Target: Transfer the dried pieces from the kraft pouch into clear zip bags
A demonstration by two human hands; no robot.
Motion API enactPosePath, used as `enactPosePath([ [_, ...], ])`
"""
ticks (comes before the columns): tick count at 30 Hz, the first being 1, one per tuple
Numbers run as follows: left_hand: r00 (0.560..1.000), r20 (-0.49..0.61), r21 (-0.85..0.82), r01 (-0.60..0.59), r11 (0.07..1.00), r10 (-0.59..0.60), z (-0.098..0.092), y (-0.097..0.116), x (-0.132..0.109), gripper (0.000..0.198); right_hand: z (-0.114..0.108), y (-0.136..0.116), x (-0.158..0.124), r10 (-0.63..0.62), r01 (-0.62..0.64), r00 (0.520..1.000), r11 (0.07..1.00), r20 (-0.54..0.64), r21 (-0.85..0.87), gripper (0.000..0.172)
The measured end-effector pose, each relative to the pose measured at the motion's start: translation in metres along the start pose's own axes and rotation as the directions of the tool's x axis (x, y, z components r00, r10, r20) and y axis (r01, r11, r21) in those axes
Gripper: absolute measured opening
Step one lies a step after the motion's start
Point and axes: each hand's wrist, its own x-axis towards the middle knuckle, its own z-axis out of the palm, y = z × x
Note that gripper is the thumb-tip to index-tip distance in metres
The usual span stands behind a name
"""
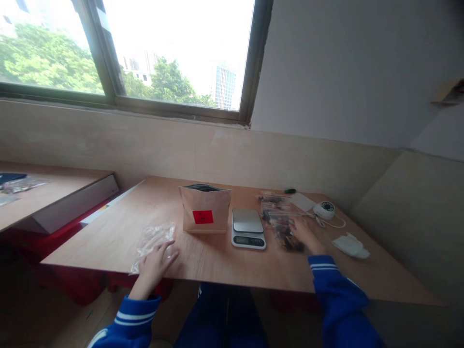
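On the left of the table, my left hand [156, 263] rests with fingers apart by the near edge of some clear plastic bags [154, 238]. My right hand [306, 233] reaches over several clear bags with dark contents [286, 232]; its fingers touch or hover just over them, and whether they grip one is unclear. Between the hands stands a brown paper pouch [205, 208] with a red label, its top open. Just right of the pouch lies a white kitchen scale [248, 227] with a bare metal plate and a dark display.
Right of the bags are a white dome camera [324, 210] with a cable, a white card [303, 202] and a crumpled white item [351, 245]. A dark green object [290, 191] lies near the back edge. Another table [54, 193] stands at the left.
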Motion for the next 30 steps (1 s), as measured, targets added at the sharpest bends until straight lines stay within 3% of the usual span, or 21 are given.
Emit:
enactPosePath([
  [3,0.993,0.109,0.081,0.038,0.996,-0.047,0.002,0.011,-0.009,0.037,0.0,0.004,-0.001,0.022,-0.02,0.999,0.998,0.028,-0.061,0.029],
  [6,0.983,0.165,0.098,0.067,0.993,-0.082,-0.01,0.01,-0.001,0.037,-0.005,0.008,-0.01,0.029,-0.025,0.999,0.994,0.039,-0.104,0.021],
  [8,0.982,0.166,0.071,0.079,0.994,-0.09,-0.018,0.006,0.005,0.037,-0.011,0.01,-0.018,0.024,-0.018,0.999,0.993,0.047,-0.119,0.02],
  [10,0.993,0.093,0.012,0.075,0.997,-0.076,-0.024,0.004,0.009,0.035,-0.021,0.01,-0.026,0.005,0.0,0.999,0.993,0.038,-0.119,0.022],
  [14,0.999,-0.05,-0.324,-0.025,0.946,0.01,-0.026,0.021,-0.002,0.031,-0.053,-0.008,-0.05,-0.029,0.026,0.996,0.999,-0.09,-0.029,0.024],
  [16,0.998,0.008,-0.575,-0.048,0.817,0.064,-0.023,0.046,-0.017,0.032,-0.073,-0.03,-0.065,-0.016,0.029,0.988,0.997,-0.154,0.077,0.022],
  [18,0.987,0.119,-0.738,0.013,0.675,0.111,-0.02,0.078,-0.034,0.035,-0.09,-0.062,-0.08,-0.013,0.058,0.981,0.971,-0.193,0.23,0.023],
  [21,0.934,0.248,-0.846,0.079,0.527,0.258,-0.013,0.128,-0.06,0.034,-0.103,-0.118,-0.1,0.051,0.057,0.981,0.846,-0.187,0.53,0.025],
  [24,0.932,0.236,-0.876,0.08,0.476,0.277,-0.004,0.155,-0.076,0.031,-0.096,-0.172,-0.116,0.028,-0.01,1.0,0.61,-0.008,0.793,0.023],
  [27,0.961,0.194,-0.876,0.08,0.476,0.197,0.006,0.155,-0.08,0.031,-0.08,-0.211,-0.129,-0.015,-0.117,0.991,0.405,0.134,0.907,0.022],
  [30,0.981,0.182,-0.85,0.12,0.513,0.071,0.013,0.144,-0.077,0.039,-0.068,-0.232,-0.139,-0.037,-0.187,0.978,0.266,0.204,0.946,0.031],
])
